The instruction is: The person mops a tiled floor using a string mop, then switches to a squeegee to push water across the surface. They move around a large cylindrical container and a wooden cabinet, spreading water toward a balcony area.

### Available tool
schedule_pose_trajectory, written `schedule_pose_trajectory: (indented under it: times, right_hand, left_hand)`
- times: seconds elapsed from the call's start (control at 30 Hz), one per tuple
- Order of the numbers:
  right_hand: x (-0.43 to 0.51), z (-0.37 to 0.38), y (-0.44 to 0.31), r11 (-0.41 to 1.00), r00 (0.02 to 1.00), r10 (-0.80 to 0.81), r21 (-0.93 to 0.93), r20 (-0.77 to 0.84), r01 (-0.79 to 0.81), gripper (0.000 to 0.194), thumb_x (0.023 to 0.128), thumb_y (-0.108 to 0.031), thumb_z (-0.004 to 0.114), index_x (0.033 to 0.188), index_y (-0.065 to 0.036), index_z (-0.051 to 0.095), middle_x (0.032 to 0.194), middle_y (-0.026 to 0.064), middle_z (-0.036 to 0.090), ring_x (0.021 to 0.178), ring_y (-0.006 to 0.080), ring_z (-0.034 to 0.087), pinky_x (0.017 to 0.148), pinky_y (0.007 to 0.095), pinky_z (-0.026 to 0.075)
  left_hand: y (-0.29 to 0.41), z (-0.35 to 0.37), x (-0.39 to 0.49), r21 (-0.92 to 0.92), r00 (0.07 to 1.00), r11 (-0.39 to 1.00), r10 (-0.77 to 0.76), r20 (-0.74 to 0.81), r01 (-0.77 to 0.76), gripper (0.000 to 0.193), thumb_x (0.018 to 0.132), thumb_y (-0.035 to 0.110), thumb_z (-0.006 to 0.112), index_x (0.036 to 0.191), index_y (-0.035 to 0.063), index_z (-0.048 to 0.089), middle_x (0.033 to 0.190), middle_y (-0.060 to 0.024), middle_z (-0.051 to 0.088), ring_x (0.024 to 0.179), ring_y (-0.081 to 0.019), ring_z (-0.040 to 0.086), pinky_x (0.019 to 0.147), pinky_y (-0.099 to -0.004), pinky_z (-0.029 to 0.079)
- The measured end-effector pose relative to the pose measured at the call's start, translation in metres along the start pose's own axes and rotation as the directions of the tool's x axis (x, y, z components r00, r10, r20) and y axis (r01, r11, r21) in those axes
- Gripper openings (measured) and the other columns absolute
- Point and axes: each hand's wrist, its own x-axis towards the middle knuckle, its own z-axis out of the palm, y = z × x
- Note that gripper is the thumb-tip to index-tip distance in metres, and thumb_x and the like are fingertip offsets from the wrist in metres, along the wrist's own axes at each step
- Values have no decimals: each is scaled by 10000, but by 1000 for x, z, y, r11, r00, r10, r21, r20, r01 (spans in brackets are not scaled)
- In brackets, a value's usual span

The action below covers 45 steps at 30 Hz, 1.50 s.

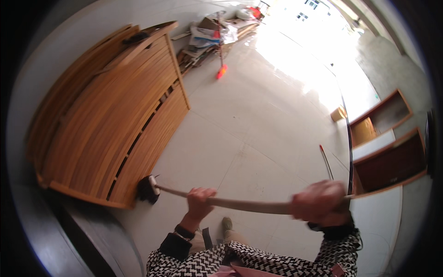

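Observation:
A broom with a long pale handle lies crosswise in front of me. My left hand is closed around the handle nearer its head. Farther up, close to the handle's right end, my right hand grips it and looks blurred. The dark bristles of the broom head are at the left, on or just above the tiled floor, by the lower corner of the wooden slatted panels.
Scrap boards and bags lie along the back wall, with a red-headed broom before them. At right are a round container, a thin stick and open wooden cabinets. A dark glossy object stands lower left.

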Motion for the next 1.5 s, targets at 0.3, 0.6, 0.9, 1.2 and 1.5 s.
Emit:
schedule_pose_trajectory:
  times: [0.3, 0.6, 0.9, 1.2, 1.5]
  right_hand:
    - [-95, -61, 132, 983, 993, 104, -147, -65, -112, 287, 874, 3, 654, 687, -3, 437, 662, 115, 466, 622, 324, 450, 583, 386, 405]
    - [-246, -117, 80, 825, 827, -53, -491, -560, -280, 188, 853, -82, 724, 944, -22, 570, 846, 89, 604, 715, 168, 583, 629, 318, 473]
    - [-368, -175, 175, 629, 654, -236, -626, -719, -461, 548, 713, -244, 822, 1180, -60, 603, 1064, 185, 658, 1014, 380, 624, 882, 434, 514]
    - [-381, -200, 131, 456, 109, -86, -136, -990, -880, 114, 590, -83, 657, 700, -96, 629, 701, 135, 648, 759, 388, 649, 671, 482, 514]
    - [-539, -112, 115, 259, -288, -212, 231, -934, -938, 190, 557, -168, 663, 679, -89, 540, 623, 123, 596, 671, 388, 628, 555, 521, 469]
  left_hand:
    - [-100, 161, -60, -22, 962, 991, -126, 242, 135, 74, 767, 145, 714, 780, 76, 690, 747, -117, 674, 755, -330, 635, 725, -440, 491]
    - [40, 315, 17, -407, 715, 913, 273, 644, 18, 137, 731, 69, 674, 860, 76, 719, 820, -178, 691, 809, -378, 672, 674, -410, 541]
    - [263, 293, 73, -609, 782, 603, -39, 622, 514, 97, 941, 110, 649, 933, 25, 601, 814, -7, 583, 685, -80, 500, 635, -254, 446]
    - [421, 189, 274, -933, 656, -82, 733, 183, 351, 258, 982, 323, 486, 824, 123, 444, 649, -5, 419, 565, -168, 407, 601, -382, 343]
    - [436, 268, 272, -733, 297, 35, 900, 319, 679, 121, 894, 185, 622, 850, 79, 583, 672, -18, 551, 595, -131, 525, 601, -328, 450]
